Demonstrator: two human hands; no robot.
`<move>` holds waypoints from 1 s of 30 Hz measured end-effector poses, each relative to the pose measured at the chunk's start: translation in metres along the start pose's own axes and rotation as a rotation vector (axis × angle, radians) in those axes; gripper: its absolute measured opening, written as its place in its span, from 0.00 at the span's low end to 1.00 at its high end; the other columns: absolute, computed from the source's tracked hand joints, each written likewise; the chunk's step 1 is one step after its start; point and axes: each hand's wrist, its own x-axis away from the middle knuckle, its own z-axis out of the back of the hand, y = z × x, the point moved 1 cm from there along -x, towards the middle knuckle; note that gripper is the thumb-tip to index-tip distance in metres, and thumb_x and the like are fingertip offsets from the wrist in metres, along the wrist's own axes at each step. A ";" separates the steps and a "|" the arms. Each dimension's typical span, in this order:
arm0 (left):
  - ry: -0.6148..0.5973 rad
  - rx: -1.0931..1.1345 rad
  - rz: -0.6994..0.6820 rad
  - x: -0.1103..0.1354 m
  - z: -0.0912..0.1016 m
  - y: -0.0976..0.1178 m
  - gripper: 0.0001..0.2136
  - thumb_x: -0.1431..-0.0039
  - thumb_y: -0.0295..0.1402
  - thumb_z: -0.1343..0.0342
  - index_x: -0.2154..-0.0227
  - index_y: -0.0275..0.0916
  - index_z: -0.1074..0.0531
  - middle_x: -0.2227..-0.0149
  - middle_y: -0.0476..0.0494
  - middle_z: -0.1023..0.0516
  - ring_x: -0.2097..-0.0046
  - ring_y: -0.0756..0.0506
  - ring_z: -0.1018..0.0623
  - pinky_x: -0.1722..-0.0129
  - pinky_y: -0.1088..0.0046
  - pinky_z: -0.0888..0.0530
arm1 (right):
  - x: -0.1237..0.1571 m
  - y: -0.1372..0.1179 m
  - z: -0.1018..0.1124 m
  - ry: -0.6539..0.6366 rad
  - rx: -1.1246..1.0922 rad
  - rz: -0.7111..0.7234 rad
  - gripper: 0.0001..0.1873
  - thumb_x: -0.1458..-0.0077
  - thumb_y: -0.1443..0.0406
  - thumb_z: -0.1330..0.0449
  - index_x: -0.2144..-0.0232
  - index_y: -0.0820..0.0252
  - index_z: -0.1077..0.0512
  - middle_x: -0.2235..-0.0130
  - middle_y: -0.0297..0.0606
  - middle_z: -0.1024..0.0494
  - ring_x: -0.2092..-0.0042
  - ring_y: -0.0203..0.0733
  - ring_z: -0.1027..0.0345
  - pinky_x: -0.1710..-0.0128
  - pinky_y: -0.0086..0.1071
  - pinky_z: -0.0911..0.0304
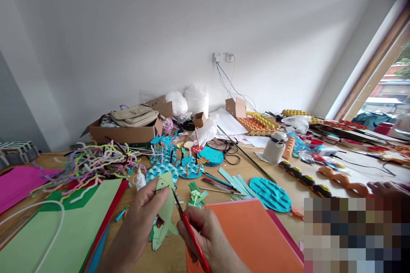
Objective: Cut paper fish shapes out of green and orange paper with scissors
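Observation:
My left hand (141, 217) pinches a light green paper cut-out shaped like a fish (165, 211) and holds it upright above the wooden table (256, 166). My right hand (205, 234) grips a red pencil (188, 230), and its dark tip touches the right edge of the cut-out. Both hands are closed round what they hold. An orange sheet (246, 230) lies just under and to the right of my right hand.
Green and red paper sheets (77, 222) lie at the left, with a heap of coloured pipe cleaners (92, 164) behind. Blue wavy paper discs (270, 194), pencils and strips fill the middle. A cardboard box (124, 130) stands at the back. Another person's hand (384, 187) rests at the right.

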 end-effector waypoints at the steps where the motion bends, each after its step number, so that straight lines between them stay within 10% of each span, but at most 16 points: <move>1: -0.004 -0.002 -0.002 0.000 0.000 0.000 0.09 0.46 0.41 0.44 0.75 0.42 0.30 0.82 0.56 0.37 0.78 0.51 0.38 0.76 0.76 0.34 | 0.000 0.000 0.000 0.006 -0.002 -0.002 0.14 0.44 0.64 0.46 0.81 0.58 0.41 0.85 0.24 0.43 0.83 0.28 0.48 0.85 0.21 0.53; 30: -0.054 0.036 0.043 0.001 -0.002 0.002 0.09 0.49 0.41 0.42 0.77 0.41 0.31 0.83 0.56 0.37 0.80 0.52 0.39 0.81 0.78 0.39 | 0.000 0.008 0.000 0.002 -0.015 0.008 0.14 0.44 0.66 0.46 0.81 0.57 0.42 0.84 0.23 0.45 0.84 0.27 0.49 0.86 0.19 0.52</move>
